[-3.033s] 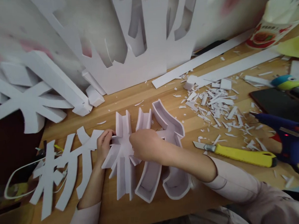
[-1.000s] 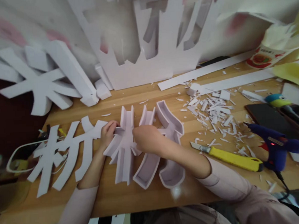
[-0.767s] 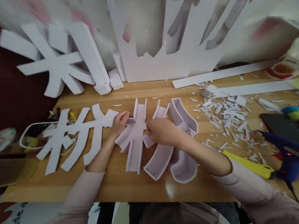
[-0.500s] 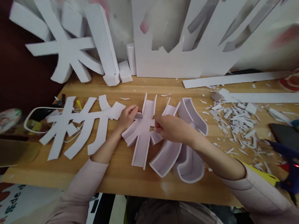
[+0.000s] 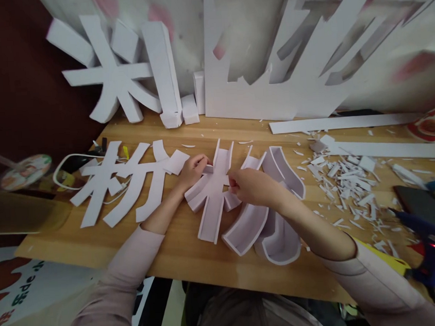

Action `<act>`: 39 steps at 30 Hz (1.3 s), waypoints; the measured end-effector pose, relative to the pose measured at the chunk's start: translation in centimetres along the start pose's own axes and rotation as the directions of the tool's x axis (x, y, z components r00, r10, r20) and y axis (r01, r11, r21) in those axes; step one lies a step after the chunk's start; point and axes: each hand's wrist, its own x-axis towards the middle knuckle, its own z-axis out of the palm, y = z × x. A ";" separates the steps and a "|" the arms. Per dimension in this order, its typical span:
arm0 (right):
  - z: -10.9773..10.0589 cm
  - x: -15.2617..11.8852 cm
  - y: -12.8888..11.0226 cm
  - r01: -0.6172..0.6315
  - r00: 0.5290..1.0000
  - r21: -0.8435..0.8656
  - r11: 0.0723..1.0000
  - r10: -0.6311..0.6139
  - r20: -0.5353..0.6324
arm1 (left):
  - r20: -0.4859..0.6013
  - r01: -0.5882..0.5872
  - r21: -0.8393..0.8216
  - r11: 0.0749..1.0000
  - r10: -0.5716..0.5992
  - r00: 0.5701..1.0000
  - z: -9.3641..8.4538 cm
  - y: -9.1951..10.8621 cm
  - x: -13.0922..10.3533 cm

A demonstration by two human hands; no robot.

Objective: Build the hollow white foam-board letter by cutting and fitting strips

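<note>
white and hollow, the open letter lies on the wooden surface, between the left hand and the right hand. the left grip pinches a strip at its left arm; the right is curled at its right arm, and whether it holds anything is hidden. a flat letter, shaped 粉, lies to the left. behind, a cut-out sheet leans against the pink-blotched wall. the banner shows "de"; the cup's label is illegible.
</note>
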 end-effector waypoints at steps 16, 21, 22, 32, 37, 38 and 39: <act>-2.3 2.2 -0.3 0.072 0.951 -0.015 0.997 -0.064 0.304 | 0.017 -0.043 0.091 0.995 0.041 0.999 -0.2 -0.7 0.0; -1.8 3.3 -0.5 0.075 0.920 -0.005 0.997 -0.067 0.385 | 0.016 -0.033 0.100 0.994 0.032 0.999 -0.1 -1.0 0.2; -1.8 3.4 -0.6 0.075 0.917 -0.004 0.997 -0.067 0.392 | 0.018 -0.029 0.099 0.995 0.028 0.999 0.0 -1.0 0.2; -1.2 4.3 -0.5 0.058 0.893 0.014 0.998 -0.058 0.445 | 0.007 -0.006 0.065 0.998 0.006 1.000 0.0 -1.3 0.2; -1.1 4.4 -0.3 0.056 0.900 0.069 0.996 -0.081 0.427 | 0.016 -0.008 0.096 0.995 0.007 1.000 -0.1 -1.4 0.3; -1.0 4.4 -0.3 0.062 0.904 0.091 0.994 -0.094 0.418 | 0.020 -0.012 0.105 0.994 0.010 1.000 -0.1 -1.5 0.3; -1.0 4.4 -0.2 0.078 0.910 0.130 0.988 -0.124 0.396 | 0.022 -0.016 0.115 0.993 0.013 1.000 -0.1 -1.5 0.3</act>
